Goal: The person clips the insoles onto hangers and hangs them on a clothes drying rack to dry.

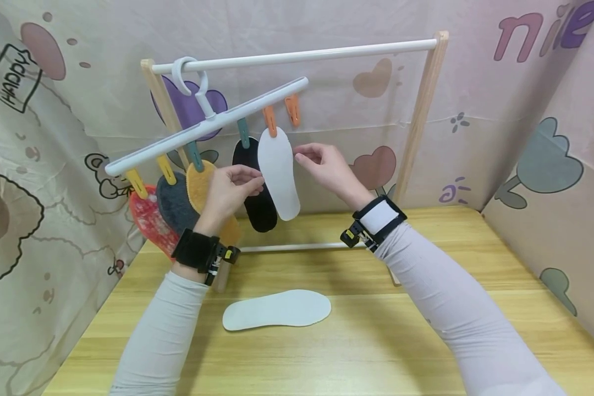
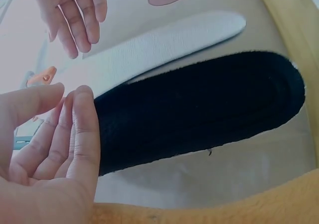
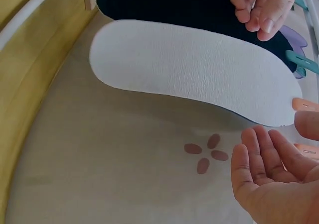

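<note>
A white insole (image 1: 279,176) hangs from an orange clip (image 1: 270,121) on a tilted white hanger (image 1: 213,124). Just behind it, a black insole (image 1: 260,214) hangs from a teal clip (image 1: 243,133). My left hand (image 1: 231,190) is beside the white insole's left edge, in front of the black one; in the left wrist view its thumb and forefinger stand slightly apart. To the right of the white insole is my right hand (image 1: 329,168), fingers loosely bent and holding nothing. In the right wrist view, that hand's fingers (image 3: 264,157) lie just off the insole's clipped end.
Red-patterned (image 1: 153,225), grey (image 1: 175,203) and yellow (image 1: 198,181) insoles hang at the hanger's left. An orange clip (image 1: 293,111) hangs bare at its right end. The hanger hooks on a rack's white rail (image 1: 302,56). Another white insole (image 1: 277,309) lies on the wooden table (image 1: 356,352).
</note>
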A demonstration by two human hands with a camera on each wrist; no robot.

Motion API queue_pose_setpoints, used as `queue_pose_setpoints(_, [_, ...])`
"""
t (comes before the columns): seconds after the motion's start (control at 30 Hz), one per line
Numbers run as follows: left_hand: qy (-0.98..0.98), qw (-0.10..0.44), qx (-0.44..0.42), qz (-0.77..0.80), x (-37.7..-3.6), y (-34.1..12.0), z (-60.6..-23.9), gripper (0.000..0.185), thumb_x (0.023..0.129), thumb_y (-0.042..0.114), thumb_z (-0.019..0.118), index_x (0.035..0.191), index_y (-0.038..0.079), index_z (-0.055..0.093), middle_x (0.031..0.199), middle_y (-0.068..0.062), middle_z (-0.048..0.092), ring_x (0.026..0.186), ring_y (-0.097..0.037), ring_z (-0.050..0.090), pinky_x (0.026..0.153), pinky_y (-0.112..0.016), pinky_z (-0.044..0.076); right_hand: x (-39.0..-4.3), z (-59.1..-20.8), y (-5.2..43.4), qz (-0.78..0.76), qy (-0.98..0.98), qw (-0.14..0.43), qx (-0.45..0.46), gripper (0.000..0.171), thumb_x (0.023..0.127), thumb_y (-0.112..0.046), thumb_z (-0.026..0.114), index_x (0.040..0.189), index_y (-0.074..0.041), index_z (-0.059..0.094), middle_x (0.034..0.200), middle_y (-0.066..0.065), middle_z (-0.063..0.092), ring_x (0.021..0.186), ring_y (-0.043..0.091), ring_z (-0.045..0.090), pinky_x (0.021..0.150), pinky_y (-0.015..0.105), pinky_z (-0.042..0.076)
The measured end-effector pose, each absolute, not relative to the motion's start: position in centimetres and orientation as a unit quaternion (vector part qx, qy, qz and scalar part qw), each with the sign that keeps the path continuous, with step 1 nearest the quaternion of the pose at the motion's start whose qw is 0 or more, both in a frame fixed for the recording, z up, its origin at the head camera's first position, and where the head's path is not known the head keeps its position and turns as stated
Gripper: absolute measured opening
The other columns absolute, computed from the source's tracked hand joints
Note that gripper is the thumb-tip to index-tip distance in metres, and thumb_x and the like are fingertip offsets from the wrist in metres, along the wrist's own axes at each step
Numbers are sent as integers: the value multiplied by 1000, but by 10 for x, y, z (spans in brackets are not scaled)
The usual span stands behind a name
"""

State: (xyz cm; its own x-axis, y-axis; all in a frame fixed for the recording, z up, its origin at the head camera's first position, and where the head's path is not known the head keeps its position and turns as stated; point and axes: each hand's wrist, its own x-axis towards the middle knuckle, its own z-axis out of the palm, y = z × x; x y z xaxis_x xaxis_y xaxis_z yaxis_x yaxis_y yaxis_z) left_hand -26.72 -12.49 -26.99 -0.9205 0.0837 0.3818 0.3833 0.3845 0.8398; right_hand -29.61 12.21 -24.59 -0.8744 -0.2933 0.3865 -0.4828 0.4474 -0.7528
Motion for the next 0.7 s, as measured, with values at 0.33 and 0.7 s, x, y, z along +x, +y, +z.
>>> queue_pose_setpoints(0.33, [-832, 129, -143, -520, -266, -125, -278, 19, 102, 12, 74, 114, -2, 77, 110, -23, 79, 84, -16, 77, 77, -22, 65, -294, -260, 130, 462, -853, 84, 227, 41, 112, -27, 59, 143, -1, 66, 142, 16, 71, 129, 30, 67, 111, 46, 53])
queue_pose_setpoints(0.7, [-845, 115, -159, -498, -263, -122, -290, 16, 101, 11, 76, 109, -1, 79, 105, -22, 80, 79, -13, 75, 75, -21, 65, -284, -275, 139, 458, -860, 52, 220, 38, 111, -27, 60, 137, 0, 69, 123, 22, 77, 117, 36, 73, 102, 46, 58])
